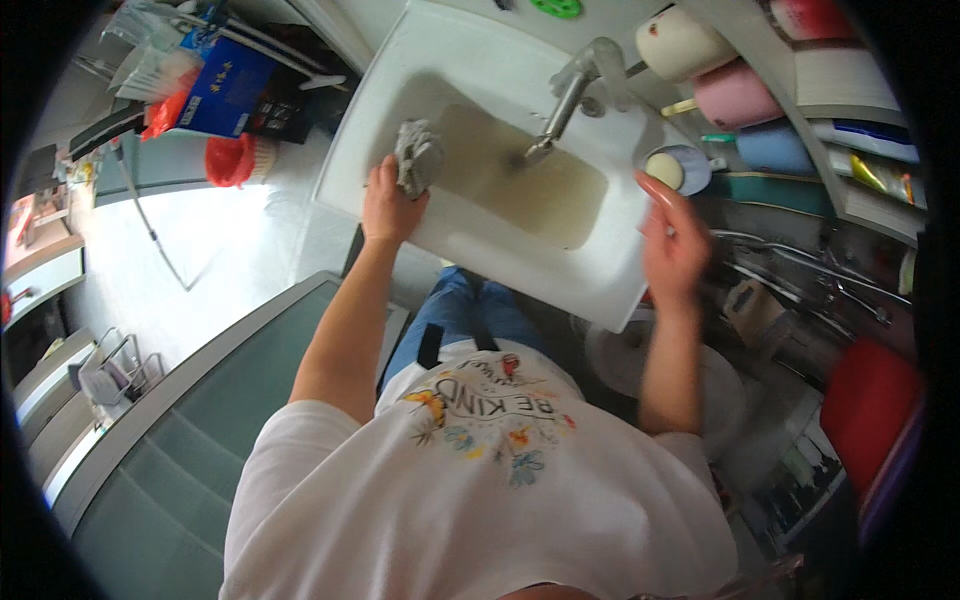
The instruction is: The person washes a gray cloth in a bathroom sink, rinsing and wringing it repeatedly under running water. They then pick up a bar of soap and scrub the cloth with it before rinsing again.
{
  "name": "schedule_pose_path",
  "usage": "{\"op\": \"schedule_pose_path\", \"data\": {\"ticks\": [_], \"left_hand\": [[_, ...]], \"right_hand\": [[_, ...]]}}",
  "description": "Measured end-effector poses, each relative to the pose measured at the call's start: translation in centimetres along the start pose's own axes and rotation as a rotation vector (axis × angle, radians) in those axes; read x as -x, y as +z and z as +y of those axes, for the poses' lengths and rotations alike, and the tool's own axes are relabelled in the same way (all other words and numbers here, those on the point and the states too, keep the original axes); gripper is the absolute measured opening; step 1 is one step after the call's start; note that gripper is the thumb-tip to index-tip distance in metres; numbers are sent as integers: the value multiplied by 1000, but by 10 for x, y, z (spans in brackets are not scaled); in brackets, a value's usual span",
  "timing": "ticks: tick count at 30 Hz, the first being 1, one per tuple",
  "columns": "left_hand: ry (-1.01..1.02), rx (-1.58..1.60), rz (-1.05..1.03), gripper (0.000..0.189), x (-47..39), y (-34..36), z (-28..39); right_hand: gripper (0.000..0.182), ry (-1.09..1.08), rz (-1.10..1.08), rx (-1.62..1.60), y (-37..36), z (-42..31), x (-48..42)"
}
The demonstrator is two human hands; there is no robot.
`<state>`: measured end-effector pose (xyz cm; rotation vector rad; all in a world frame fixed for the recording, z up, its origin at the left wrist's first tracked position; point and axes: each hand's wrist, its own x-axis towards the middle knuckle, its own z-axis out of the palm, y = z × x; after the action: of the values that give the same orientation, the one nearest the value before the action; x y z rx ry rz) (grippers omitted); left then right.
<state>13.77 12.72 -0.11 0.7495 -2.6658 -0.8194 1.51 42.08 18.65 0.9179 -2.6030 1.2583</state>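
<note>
My left hand (394,202) grips a bunched wet grey cloth (420,159) at the left inner wall of the white sink (450,255). Cloudy water (555,202) lies in the basin. Over it reaches the metal faucet (559,112), its spout end low above the water. Past the right rim of the sink is my right hand (675,251), slightly blurred, with one finger stretched out and nothing visible in it. Just beyond that fingertip, a round pale yellow bar of soap (664,172) sits in a translucent bluish container (696,171).
Several mugs, among them a pink one (735,94), line the right side below a shelf (855,112). Metal pipes or rails (795,259) run under them. A red bin (229,160) and a blue box (217,86) stand at left. Behind me at left is a grey-green glass-topped surface (202,442).
</note>
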Motion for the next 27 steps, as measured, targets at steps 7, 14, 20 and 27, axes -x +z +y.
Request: {"op": "schedule_pose_path", "data": {"ticks": [7,14,20,27], "left_hand": [[-13,-39,33,67,4,1,-8],[17,-62,56,67,3,4,-6],[10,-70,40,68,1,3,-9],[22,-70,60,68,3,2,-12]], "right_hand": [[32,-687,-238,257,-134,-111,-21],[39,-550,-384,301,-172,-137,0],[40,-640,-187,91,-187,-103,22],[20,49,161,-291,-13,-30,-2]]}}
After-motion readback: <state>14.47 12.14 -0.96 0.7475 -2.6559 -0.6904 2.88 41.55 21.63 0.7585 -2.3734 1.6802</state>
